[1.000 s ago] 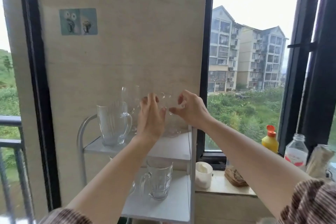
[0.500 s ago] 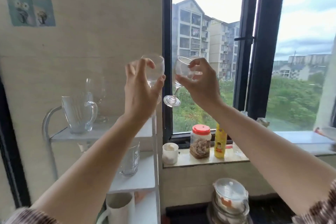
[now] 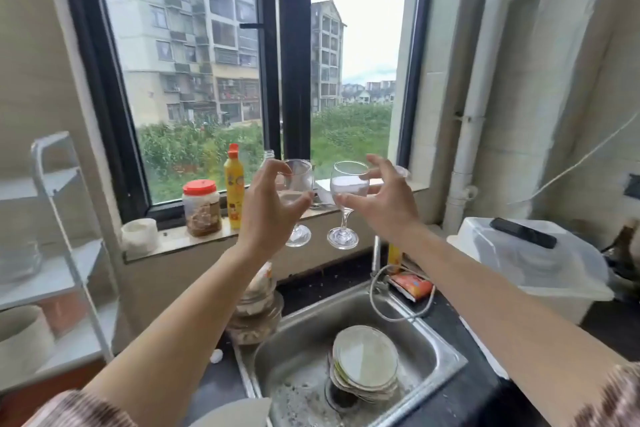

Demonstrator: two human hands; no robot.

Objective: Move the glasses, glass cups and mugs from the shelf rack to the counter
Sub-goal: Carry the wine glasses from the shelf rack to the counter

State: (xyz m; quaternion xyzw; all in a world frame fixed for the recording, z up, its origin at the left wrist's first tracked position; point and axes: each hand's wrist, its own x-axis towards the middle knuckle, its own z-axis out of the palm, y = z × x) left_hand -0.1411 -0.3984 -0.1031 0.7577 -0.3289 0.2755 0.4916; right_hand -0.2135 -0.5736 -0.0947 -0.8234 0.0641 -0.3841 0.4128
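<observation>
Left grip [image 3: 272, 215] has its fingers and thumb curled round the bowl of the left wine glass [image 3: 300, 180], and right grip [image 3: 385, 205] pinches the bowl of the right wine glass [image 3: 348, 188] between thumb and spread fingers from its right side. Both glasses are clear and stemmed, with a rounded bowl, a thin stem and a flat round foot. On the left one the stem is hidden behind the hand and only the foot shows below it; on the right one the stem and foot hang free under the bowl. They are held roughly upright in the air, just beside each other without touching, over the far edge of the sink [image 3: 434, 347] and in front of the window sill [image 3: 173, 246]. Neither glass rests on the dark surface [image 3: 325, 276]. Below them a stack of plates [image 3: 365, 357] lies in the sink, a tap [image 3: 375, 253] rises at its far right corner, and a pile of bowls [image 3: 256, 308] stands at its left edge. On the sill stand a white cup [image 3: 139, 236], a red-lidded jar [image 3: 202, 210] and a yellow bottle [image 3: 234, 189]. At the left edge of view is the white shelf rack [image 3: 59, 276], with blurred glassware on it. At the right end of the surface sits a white lidded box [image 3: 530, 263] with a flat black device [image 3: 523, 237] on top.
</observation>
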